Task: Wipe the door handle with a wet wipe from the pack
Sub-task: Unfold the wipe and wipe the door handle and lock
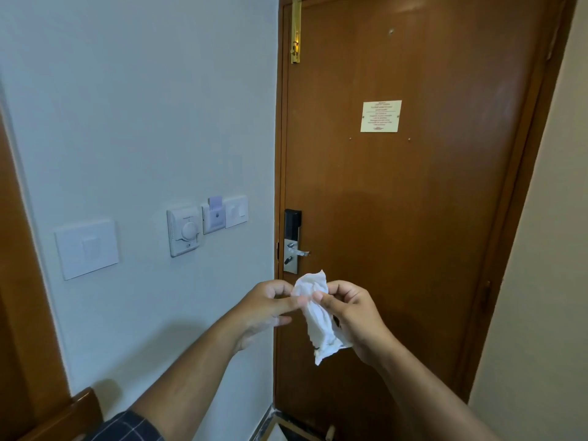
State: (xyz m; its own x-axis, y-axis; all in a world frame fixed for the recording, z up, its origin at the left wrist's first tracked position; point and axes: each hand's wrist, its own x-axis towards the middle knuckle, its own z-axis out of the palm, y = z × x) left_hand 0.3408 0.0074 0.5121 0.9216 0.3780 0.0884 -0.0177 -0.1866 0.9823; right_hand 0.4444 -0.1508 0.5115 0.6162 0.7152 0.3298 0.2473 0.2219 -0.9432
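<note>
A crumpled white wet wipe (pixel 313 308) hangs between both hands in front of the brown door (pixel 413 202). My left hand (pixel 267 308) pinches its upper left edge with thumb and forefinger. My right hand (pixel 353 316) grips the wipe's right side, with the lower part of the wipe trailing below the fingers. The silver lever door handle (pixel 299 251) sits on a metal lock plate (pixel 292 253) at the door's left edge, a short way above the hands and apart from the wipe. No wipe pack shows in this view.
A black card reader (pixel 292 225) tops the lock plate. On the white wall to the left are a thermostat dial (pixel 184 232), a key-card slot (pixel 214 216) and a light switch (pixel 86 248). A brass bolt (pixel 296 30) is high on the door; a notice (pixel 381 116) hangs mid-door.
</note>
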